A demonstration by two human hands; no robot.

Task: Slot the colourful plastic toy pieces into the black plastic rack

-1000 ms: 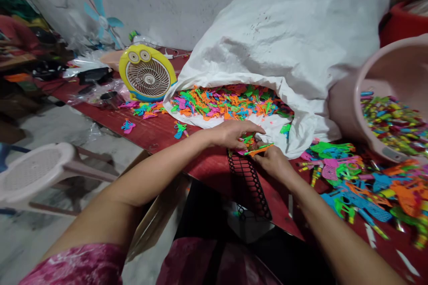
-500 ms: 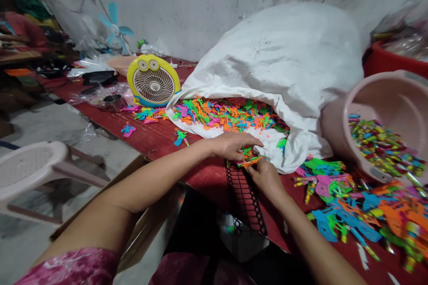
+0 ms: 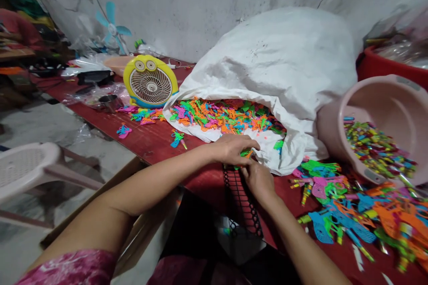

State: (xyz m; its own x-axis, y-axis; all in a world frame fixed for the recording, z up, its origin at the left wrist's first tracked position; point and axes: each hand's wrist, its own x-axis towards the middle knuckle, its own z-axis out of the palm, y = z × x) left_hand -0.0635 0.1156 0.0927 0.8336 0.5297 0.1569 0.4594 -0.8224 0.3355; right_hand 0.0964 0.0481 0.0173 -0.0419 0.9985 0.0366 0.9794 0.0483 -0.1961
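Observation:
My left hand [image 3: 232, 149] rests palm-down at the mouth of a white woven sack [image 3: 267, 62], over small green and orange plastic pieces [image 3: 246, 153]. My right hand [image 3: 259, 182] comes up beneath them, its fingers meeting those pieces; most of them are hidden between my hands. Just behind lies a heap of bright multicoloured plastic toy parts [image 3: 227, 116] on the sack's spread opening. A black plastic mesh strip [image 3: 240, 200] runs under my right wrist, over the edge of the red table [image 3: 150, 144].
Loose toy parts [image 3: 354, 213] cover the table at right. A tilted pink basin [image 3: 377, 98] holds small coloured sticks, before a red tub [image 3: 391, 67]. A yellow desk fan [image 3: 150, 82] stands at left, beyond it a blue fan [image 3: 112, 29]. A white plastic stool [image 3: 23, 164] sits on the floor.
My hands have closed together, and the orange strip they showed earlier is now mostly hidden between them. The whole view has shifted slightly as my head moved.

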